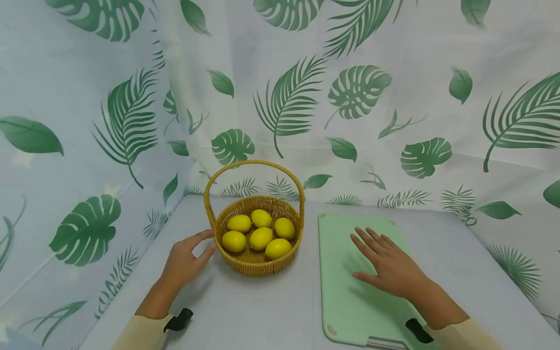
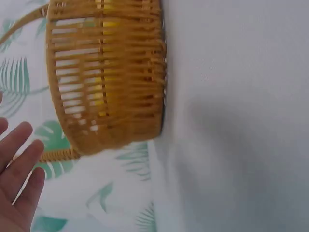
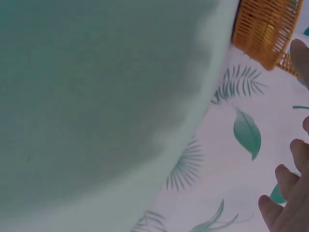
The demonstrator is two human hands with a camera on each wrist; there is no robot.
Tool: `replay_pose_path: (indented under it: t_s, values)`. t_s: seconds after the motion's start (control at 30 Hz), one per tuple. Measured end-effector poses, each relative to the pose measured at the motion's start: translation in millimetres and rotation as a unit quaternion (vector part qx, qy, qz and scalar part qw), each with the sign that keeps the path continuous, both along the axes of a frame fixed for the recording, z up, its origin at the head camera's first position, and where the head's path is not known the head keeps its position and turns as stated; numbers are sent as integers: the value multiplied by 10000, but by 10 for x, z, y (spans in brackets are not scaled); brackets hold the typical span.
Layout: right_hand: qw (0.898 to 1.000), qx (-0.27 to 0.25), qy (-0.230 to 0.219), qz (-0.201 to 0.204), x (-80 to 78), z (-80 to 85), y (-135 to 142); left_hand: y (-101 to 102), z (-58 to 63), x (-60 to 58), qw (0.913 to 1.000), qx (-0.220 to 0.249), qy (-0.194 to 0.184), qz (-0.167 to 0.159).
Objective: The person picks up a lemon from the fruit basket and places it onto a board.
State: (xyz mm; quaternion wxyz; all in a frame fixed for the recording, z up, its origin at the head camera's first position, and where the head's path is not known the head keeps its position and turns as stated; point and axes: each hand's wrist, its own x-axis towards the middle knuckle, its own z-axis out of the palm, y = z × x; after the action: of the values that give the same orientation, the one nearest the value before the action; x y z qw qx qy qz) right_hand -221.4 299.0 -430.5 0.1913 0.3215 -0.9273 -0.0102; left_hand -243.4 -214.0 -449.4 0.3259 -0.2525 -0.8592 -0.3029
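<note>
A yellow-brown wicker basket [image 1: 258,267] with a tall arched handle [image 1: 253,163] stands left of the middle in the head view. Several yellow lemons [image 1: 261,238] lie spread over its floor. At the basket's left side is my left hand [image 1: 185,257], fingertips right by the rim and thumb held apart. The left wrist view shows its fingers [image 2: 19,164] loosely extended beside the woven wall. Over the pale green cutting board [image 1: 345,301] my right hand [image 1: 389,265] hovers palm down, fingers spread and straight, holding nothing. Its shadow falls on the board.
A whitish cloth covers the table [image 1: 280,311]. Behind and at both sides hang white curtains [image 1: 297,160] printed with green leaves. The board has a metal handle bar [image 1: 387,344] at its near edge. Dark wrist straps [image 1: 179,321] sit on both sleeves.
</note>
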Motion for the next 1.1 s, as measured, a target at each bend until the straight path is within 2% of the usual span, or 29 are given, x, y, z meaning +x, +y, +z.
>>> replay_pose_path:
  t_s: [0.13,0.2,0.27,0.33,0.43,0.5,0.6,0.73,0.8,0.87,0.97,1.03,1.1]
  values:
    - [9999,-109,-98,83,-33,-35,-128,-99,-49,-16,9973,617,-342,199]
    - [9997,-148,-161,88,-49,-35,-188,-146,-70,-32,9935,856,-716,222]
    - [9994,-207,-262,88,-62,-28,-246,-190,-91,-53,9861,1056,-1282,34]
    - [9988,-272,-399,101,-66,-14,-296,-226,-113,-80,9740,1206,-1895,-297]
    - [9980,-353,-518,96,-75,17,-350,-248,-157,-128,9487,1408,-2715,-807]
    - [9975,-396,-575,52,-82,42,-370,-232,-189,-167,9372,1548,-2950,-1034]
    - [9964,-479,-698,-52,-91,81,-395,-179,-227,-235,9212,1864,-3222,-1132]
    - [9930,-781,-879,-108,-84,149,-473,-109,-264,-311,8913,2575,-3552,-1149]
    - [9911,-974,-899,-87,-89,194,-541,-87,-273,-338,8766,2919,-3609,-1268]
    - [9903,-1098,-853,-39,-98,234,-616,-66,-294,-352,8726,3059,-3542,-1397]
    - [9903,-1143,-783,75,-106,286,-722,-22,-339,-330,8771,3064,-3420,-1411]
    - [9905,-1138,-766,137,-113,303,-782,24,-332,-280,8839,3004,-3360,-1249]
    - [9903,-1132,-786,167,-122,307,-834,79,-293,-208,8857,3022,-3353,-1088]
